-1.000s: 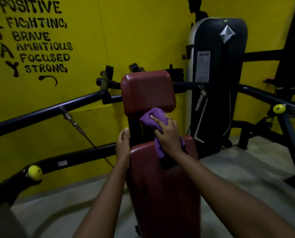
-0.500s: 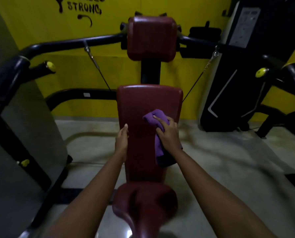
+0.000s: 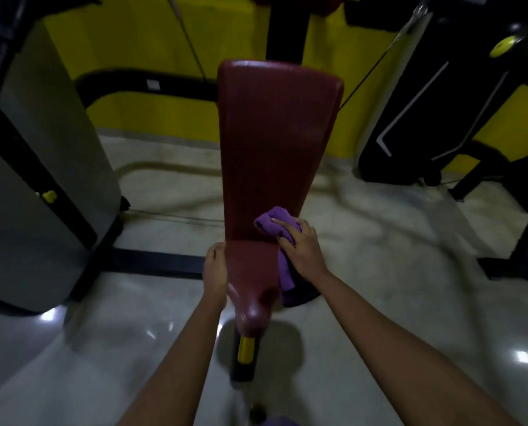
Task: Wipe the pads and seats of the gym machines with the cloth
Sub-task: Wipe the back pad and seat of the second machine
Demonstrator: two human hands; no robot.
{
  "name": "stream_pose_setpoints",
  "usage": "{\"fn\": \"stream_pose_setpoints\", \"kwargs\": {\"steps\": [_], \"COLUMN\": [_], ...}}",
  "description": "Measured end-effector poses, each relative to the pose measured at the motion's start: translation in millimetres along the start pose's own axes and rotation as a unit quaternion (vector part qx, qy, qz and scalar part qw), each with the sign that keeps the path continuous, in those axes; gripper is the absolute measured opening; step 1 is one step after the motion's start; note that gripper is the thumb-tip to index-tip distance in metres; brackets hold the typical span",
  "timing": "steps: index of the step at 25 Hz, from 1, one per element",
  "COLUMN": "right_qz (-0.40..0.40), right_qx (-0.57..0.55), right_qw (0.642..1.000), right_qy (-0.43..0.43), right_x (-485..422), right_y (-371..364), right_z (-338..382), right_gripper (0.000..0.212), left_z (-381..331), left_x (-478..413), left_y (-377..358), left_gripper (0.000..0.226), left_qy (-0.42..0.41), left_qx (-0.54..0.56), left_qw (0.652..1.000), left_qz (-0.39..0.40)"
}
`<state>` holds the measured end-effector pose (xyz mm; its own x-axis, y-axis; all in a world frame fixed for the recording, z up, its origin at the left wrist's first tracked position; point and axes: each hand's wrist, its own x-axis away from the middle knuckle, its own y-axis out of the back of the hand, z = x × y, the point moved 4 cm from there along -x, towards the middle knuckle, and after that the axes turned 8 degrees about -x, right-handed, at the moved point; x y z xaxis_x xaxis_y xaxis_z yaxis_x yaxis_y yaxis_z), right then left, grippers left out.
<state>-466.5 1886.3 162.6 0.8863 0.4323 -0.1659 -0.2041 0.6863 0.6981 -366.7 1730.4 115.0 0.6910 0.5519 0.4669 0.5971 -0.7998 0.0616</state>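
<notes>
A long dark red back pad (image 3: pixel 275 133) runs down the middle of the head view to a narrow red seat (image 3: pixel 252 290). My right hand (image 3: pixel 304 250) presses a bunched purple cloth (image 3: pixel 273 224) against the pad's lower right edge; the cloth's tail hangs down beside the seat. My left hand (image 3: pixel 215 270) rests on the seat's left edge, fingers curled over the rim. The upper headrest pad is cut off at the top of the frame.
A grey weight-stack cover (image 3: pixel 41 179) stands at the left, a black one (image 3: pixel 425 103) at the right, against a yellow wall (image 3: pixel 139 35). Black frame bars (image 3: pixel 152 262) cross the glossy floor. A yellow adjuster (image 3: pixel 246 348) sits under the seat.
My right hand has slid the cloth down the back pad from near the headrest to just above the seat. My left hand followed down the left edge. My view tilted downward.
</notes>
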Motion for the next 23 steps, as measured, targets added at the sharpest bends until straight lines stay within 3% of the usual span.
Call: {"fn": "stream_pose_setpoints", "kwargs": {"steps": [6, 10, 12, 15, 17, 19, 21, 23], "right_qz": [0.12, 0.276, 0.281, 0.263, 0.266, 0.309, 0.346, 0.349], "right_qx": [0.049, 0.09, 0.075, 0.035, 0.021, 0.028, 0.052, 0.09], "right_qw": [0.991, 0.953, 0.95, 0.951, 0.946, 0.931, 0.915, 0.908], "right_qy": [0.011, 0.086, 0.114, 0.156, 0.186, 0.192, 0.202, 0.213], "right_x": [43, 69, 75, 49, 25, -6, -42, -80], "right_y": [-68, -136, -153, -158, -160, -165, -176, -190], "right_z": [-37, -69, -86, -101, -111, -125, -142, -153], "right_gripper": [0.051, 0.054, 0.053, 0.047, 0.048, 0.054, 0.061, 0.066], "left_z": [87, 124, 133, 147, 144, 138, 135, 137], "left_x": [24, 3, -8, -28, -35, -40, -41, -45], "left_y": [1, -20, -34, -49, -56, -65, -75, -76], "left_gripper": [0.043, 0.054, 0.053, 0.083, 0.075, 0.06, 0.061, 0.061], "left_qy": [0.1, 0.161, 0.187, 0.213, 0.211, 0.199, 0.184, 0.174], "left_qx": [-0.001, 0.004, 0.035, 0.059, 0.014, -0.122, -0.268, -0.319], "left_qw": [0.992, 0.977, 0.967, 0.951, 0.946, 0.937, 0.909, 0.89], "left_qz": [-0.071, -0.141, -0.171, -0.216, -0.244, -0.26, -0.261, -0.276]}}
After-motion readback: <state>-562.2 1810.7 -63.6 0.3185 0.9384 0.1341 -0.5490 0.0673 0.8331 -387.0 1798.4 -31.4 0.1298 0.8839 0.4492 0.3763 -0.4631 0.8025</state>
